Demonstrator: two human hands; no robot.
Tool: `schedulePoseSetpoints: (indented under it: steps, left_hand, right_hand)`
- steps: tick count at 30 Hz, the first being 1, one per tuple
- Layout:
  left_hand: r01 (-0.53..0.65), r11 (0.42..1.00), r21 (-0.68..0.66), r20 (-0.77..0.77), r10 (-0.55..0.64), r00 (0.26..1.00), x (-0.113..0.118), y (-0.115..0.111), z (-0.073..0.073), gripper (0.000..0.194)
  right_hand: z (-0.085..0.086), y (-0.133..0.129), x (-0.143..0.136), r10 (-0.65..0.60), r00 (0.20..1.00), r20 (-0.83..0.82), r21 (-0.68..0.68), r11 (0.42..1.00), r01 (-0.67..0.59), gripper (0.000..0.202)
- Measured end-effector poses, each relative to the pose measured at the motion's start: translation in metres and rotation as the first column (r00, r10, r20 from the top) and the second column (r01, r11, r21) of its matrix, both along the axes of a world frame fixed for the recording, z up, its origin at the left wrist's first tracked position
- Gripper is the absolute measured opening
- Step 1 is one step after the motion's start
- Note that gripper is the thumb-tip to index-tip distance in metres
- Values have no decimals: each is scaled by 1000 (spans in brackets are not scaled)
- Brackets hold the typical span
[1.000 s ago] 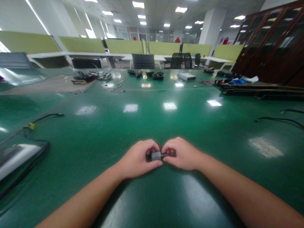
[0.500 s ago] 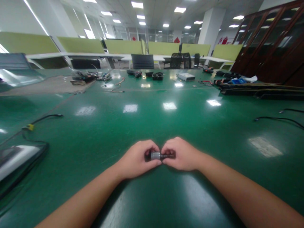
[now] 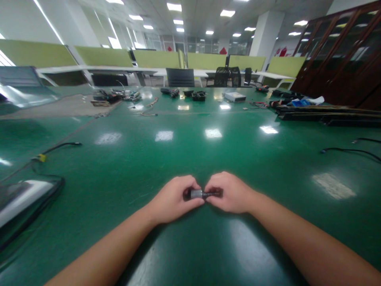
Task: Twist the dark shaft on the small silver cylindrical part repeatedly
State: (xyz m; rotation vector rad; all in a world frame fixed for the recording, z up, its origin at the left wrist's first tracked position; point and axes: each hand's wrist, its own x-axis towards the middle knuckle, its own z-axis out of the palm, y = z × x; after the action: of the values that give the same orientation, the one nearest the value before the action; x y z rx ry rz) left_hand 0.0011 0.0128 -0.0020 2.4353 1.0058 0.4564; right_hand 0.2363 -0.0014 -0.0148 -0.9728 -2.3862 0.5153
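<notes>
A small dark cylindrical object with a grey band (image 3: pixel 196 194) lies sideways between my two hands, low over the green table (image 3: pixel 184 159). My left hand (image 3: pixel 178 199) has its thumb and fingers closed around the thick banded end. The narrower dark end is in the curled fingers of my right hand (image 3: pixel 228 192). My fingertips nearly meet at the middle of the object. Its outer ends are partly hidden by my fingers.
At the left lie a light-coloured device (image 3: pixel 26 198) and a black cable (image 3: pixel 62 143). Far back are a power drill (image 3: pixel 169 92), black parts (image 3: pixel 198 95) and a white box (image 3: pixel 235 96). Dark strips (image 3: pixel 327 115) and cables (image 3: pixel 351 149) lie at the right.
The whole view has shifted very slightly. Both hands keep their hold on the object, with no clear movement between them.
</notes>
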Motion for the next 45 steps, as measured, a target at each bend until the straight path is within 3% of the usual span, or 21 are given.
schedulePoseSetpoints:
  steps: [45]
  left_hand:
    - [5,1000,-10,18,-5,1000,-2,1,-2,21]
  right_hand:
    - [0,5,17,-22,1000,-1,-40,999,22,7]
